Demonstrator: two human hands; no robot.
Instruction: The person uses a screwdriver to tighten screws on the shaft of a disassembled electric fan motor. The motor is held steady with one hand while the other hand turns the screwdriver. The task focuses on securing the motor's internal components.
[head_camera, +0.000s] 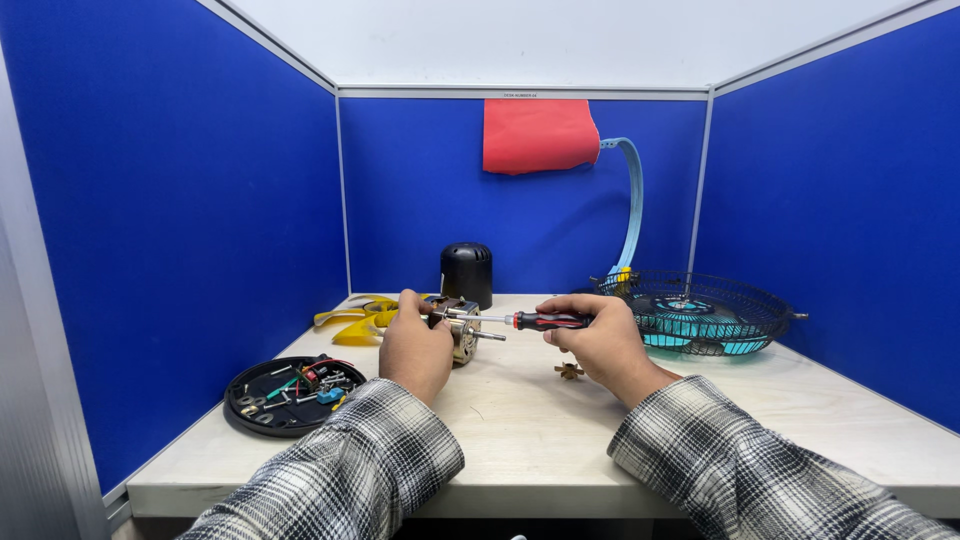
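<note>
Motor: a small electric motor (462, 330) sat near the middle of the pale table (520, 440), steadied upright, its bare steel shaft pointing right toward the driver
Handling: it looked dense and rigid, heavy for its size; the windings and thin wires seemed the fragile part, so the metal frame at its sides was the safest hold; the shaft appeared smooth and likely slippery
Left hand: the left hand (415, 345) was wrapped closed around the motor's near side
Screwdriver: a red-and-black screwdriver (520, 321) lay level, its tip at the motor's top
Right hand: the right hand (600, 345) was closed firmly on the handle
Nearby: a small brass toothed part (569, 372) just below the right hand; a black round tray (290, 395) of screws and wires to the left; yellow blades (360, 318) behind; a black cap (466, 272); a wire fan guard (700, 312) to the right
</note>
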